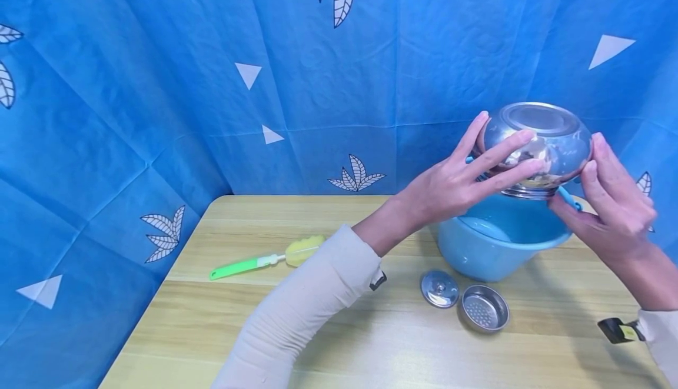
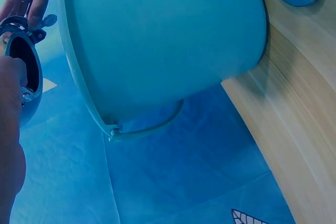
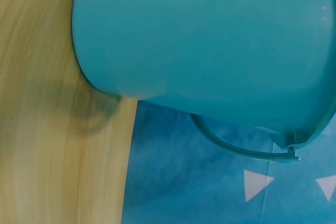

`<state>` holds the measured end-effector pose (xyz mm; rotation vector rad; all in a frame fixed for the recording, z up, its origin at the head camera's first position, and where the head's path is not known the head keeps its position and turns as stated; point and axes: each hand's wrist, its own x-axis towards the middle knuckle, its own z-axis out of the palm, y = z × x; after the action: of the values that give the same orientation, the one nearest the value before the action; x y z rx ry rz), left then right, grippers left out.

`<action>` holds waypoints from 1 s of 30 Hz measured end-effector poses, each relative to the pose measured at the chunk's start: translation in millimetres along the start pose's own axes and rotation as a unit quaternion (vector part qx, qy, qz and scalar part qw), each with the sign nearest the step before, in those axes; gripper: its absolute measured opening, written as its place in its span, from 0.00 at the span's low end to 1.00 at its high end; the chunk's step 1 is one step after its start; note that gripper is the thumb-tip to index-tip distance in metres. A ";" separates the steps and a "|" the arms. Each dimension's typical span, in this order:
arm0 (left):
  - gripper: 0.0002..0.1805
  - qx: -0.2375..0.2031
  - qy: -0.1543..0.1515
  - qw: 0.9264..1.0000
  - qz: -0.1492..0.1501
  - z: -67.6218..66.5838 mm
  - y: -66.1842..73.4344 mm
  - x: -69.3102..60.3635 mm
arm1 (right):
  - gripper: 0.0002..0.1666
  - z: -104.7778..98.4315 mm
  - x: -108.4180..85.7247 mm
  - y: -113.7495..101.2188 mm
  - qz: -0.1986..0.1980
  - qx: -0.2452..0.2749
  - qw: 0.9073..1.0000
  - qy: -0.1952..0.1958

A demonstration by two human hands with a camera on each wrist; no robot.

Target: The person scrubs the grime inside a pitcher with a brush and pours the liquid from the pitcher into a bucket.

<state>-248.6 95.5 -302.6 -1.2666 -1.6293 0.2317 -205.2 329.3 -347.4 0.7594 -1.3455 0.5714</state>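
Observation:
A shiny steel teapot [image 1: 567, 149] is upside down above the blue bucket [image 1: 473, 253], its base up and its mouth towards the water in the bucket. My left hand [image 1: 454, 184] grips its left side, fingers spread over the steel; in the left wrist view the thumb reaches into the dark mouth. My right hand [image 1: 617, 203] holds the other side, fingers on the wall and thumb low by the rim. Part of the bucket's back rim is hidden by the teapot. The right wrist view shows only the bucket's wall, handle and surroundings, no hand.
On the wooden table [image 1: 392, 342], in front of the bucket, lie a round steel lid [image 1: 439, 289] and a perforated strainer cup [image 1: 484, 309]. A sponge brush with a green handle [image 1: 241, 268] lies at left, partly behind my left sleeve. A blue patterned cloth [image 1: 328, 83] hangs behind.

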 end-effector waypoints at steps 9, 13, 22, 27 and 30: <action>0.27 -0.053 -0.012 0.998 -0.038 -2.7 4.0 0.1 | 0.22 -2.1 3.3 -1.1 0.001 -0.038 0.998 -0.042; 0.27 -0.095 -0.019 0.994 -0.055 -3.9 4.2 0.3 | 0.23 -0.5 8.2 -6.1 0.011 -0.046 0.998 -0.052; 0.29 -0.149 -0.045 0.984 -0.085 -6.5 5.6 -2.5 | 0.30 -10.2 10.7 -5.7 0.032 -0.069 0.987 -0.143; 0.31 -0.164 -0.057 0.980 -0.095 -6.7 6.6 -3.9 | 0.31 -8.5 9.0 -3.5 0.036 -0.062 0.986 -0.151; 0.32 -0.172 -0.061 0.978 -0.102 -7.0 6.7 -5.3 | 0.31 -5.4 8.4 -4.0 0.045 -0.052 0.987 -0.144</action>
<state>-239.4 91.4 -306.9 -1.3463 -1.9504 -0.1076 -197.5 330.4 -340.1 0.7172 -1.6708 0.4682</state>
